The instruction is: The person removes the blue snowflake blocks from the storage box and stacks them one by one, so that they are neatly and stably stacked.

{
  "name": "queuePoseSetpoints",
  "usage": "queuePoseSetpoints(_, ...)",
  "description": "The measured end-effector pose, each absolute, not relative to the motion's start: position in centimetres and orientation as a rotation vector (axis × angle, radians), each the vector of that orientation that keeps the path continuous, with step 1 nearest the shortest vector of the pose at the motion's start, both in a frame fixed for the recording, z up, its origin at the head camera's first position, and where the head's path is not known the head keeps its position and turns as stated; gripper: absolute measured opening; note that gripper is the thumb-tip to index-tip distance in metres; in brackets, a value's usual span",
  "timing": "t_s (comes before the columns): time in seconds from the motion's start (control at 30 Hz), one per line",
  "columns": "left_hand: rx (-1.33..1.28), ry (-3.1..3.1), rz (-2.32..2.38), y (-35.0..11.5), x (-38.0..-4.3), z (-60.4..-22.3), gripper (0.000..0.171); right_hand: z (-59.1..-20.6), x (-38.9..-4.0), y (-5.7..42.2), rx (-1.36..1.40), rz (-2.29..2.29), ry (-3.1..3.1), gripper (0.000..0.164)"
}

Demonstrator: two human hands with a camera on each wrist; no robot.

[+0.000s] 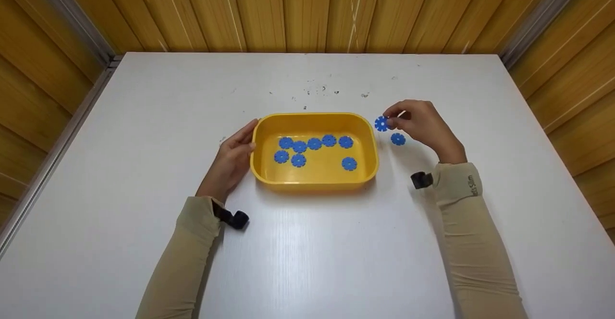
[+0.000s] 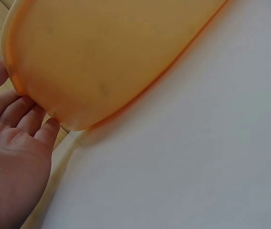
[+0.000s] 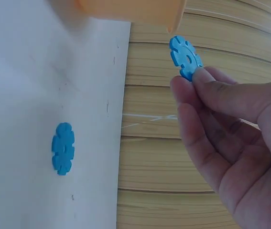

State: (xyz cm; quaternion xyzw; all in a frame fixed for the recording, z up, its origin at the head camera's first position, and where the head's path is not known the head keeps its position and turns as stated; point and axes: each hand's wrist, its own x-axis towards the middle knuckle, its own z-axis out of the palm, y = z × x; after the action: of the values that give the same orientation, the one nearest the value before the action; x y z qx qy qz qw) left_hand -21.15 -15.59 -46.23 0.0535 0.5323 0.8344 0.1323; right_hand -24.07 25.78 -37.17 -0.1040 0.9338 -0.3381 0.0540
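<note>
My right hand (image 1: 423, 124) pinches a blue notched plastic disc (image 1: 381, 123) between thumb and fingertips, just outside the right rim of a yellow tub (image 1: 317, 187). The right wrist view has this disc tilted, with a hole in its middle. A second blue disc (image 1: 398, 139) lies on the table below that hand. At the tub's other end, my left hand (image 1: 234, 158) grips the side, its thumb at the rim and its fingers along the outer wall. Several matching blue discs (image 1: 314, 143) lie flat on the tub floor, most towards the back and left.
The white table (image 1: 307, 256) has small dark marks behind the tub. Wood-look panels (image 1: 307, 11) rise at its back and sides. Each sleeved wrist wears a black camera mount, one on the left (image 1: 235, 219) and one on the right (image 1: 422, 180).
</note>
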Motion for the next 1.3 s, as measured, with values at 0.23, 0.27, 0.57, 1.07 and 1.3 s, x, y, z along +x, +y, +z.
queuePoseSetpoints(0.23,0.161,1.552,2.42,-15.6,-21.1,-46.2,0.065,-38.6,-24.1,27.4,-0.227,-0.989,2.831,0.023)
queuePoseSetpoints(0.27,0.166,1.554,2.417,-15.6,-21.1,-46.2,0.065,-38.8,-24.1,27.6,-0.218,-0.992,2.827,0.023)
queuePoseSetpoints(0.57,0.188,1.575,2.396,-15.5,-21.0,-46.2,0.065,-40.4,-23.7,29.4,-0.177,-1.014,2.809,0.024)
queuePoseSetpoints(1.07,0.176,1.572,2.412,-15.5,-21.2,-46.3,0.065,-41.2,-24.2,30.1,-0.043,-1.025,2.727,0.026)
queuePoseSetpoints(1.3,0.186,1.583,2.402,-15.7,-21.3,-46.4,0.065,-41.2,-24.5,29.9,0.024,-1.046,2.678,0.029)
